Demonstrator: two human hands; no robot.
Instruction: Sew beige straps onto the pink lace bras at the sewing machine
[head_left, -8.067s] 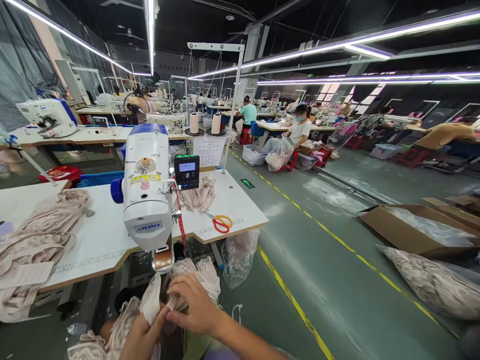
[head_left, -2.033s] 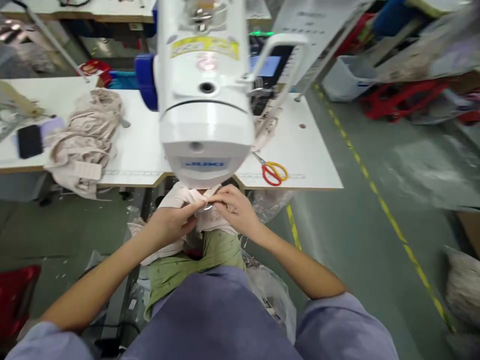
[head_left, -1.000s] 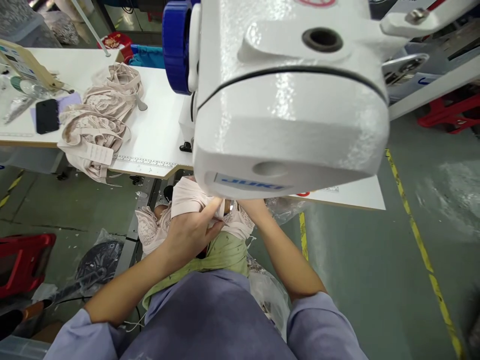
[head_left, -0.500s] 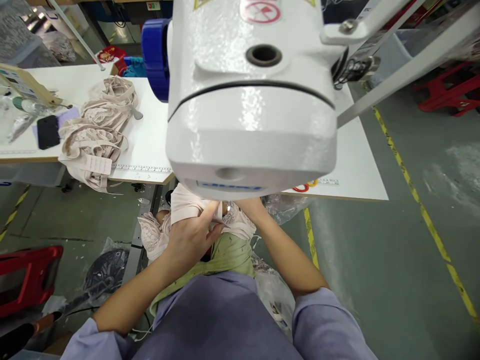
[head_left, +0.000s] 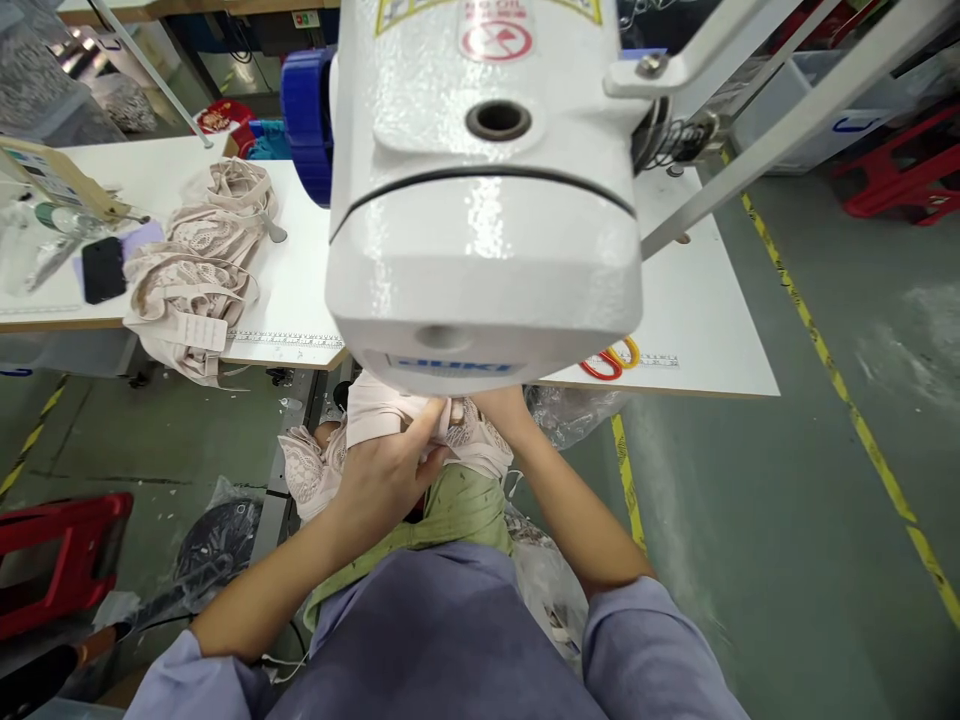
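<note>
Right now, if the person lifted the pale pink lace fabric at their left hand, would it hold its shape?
Probably not: the pale pink lace fabric bends and bunches at the left hand, so it would likely sag. It looks light, given its openwork pattern. Rolling seems unlikely, as it sits in uneven folds.

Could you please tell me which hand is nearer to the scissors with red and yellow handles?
Right: the right hand, partly hidden by the sewing machine head, is left of the scissors; the left hand, touching the pale fabric, is farther left.
</note>
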